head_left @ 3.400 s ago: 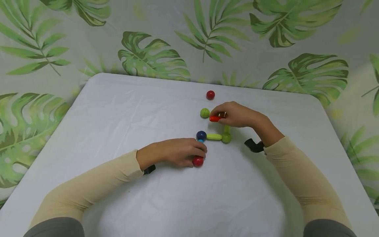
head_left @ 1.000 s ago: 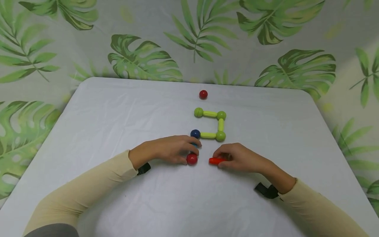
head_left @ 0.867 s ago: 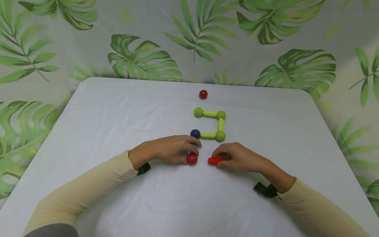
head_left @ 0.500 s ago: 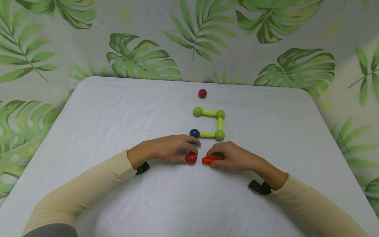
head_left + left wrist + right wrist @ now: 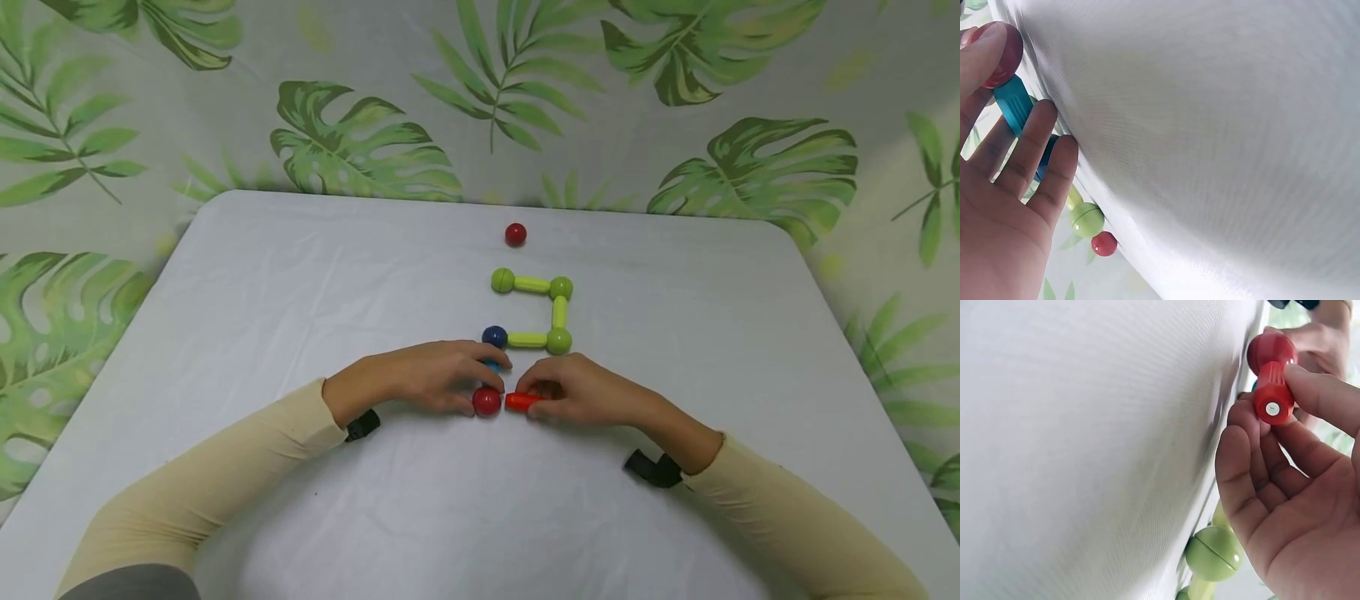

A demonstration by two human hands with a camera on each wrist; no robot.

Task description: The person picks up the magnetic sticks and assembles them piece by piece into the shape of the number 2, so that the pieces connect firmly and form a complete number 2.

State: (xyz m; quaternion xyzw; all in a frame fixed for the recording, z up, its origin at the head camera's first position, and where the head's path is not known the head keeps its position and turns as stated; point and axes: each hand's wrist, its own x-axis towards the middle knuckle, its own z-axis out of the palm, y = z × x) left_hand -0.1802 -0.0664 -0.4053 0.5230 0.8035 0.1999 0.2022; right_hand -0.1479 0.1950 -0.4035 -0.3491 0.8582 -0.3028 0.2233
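My left hand holds a glossy red ball, thumb against it in the left wrist view. Its other fingers reach across a light-blue rod that joins this ball to a dark blue ball. From the dark blue ball runs a U of yellow-green rods and green balls. Between thumb and fingertips, my right hand pinches a short red rod with a small pale disc in its near end. The rod's far end is right at the red ball.
A second red ball lies alone near the back of the white-covered table. Leaf-patterned cloth hangs behind the table's back edge. Black camera mounts hang under the wrists.
The right hand has brought the red rod from beside the green pieces toward me, then left up to the red ball. The left hand has kept its place on the ball.
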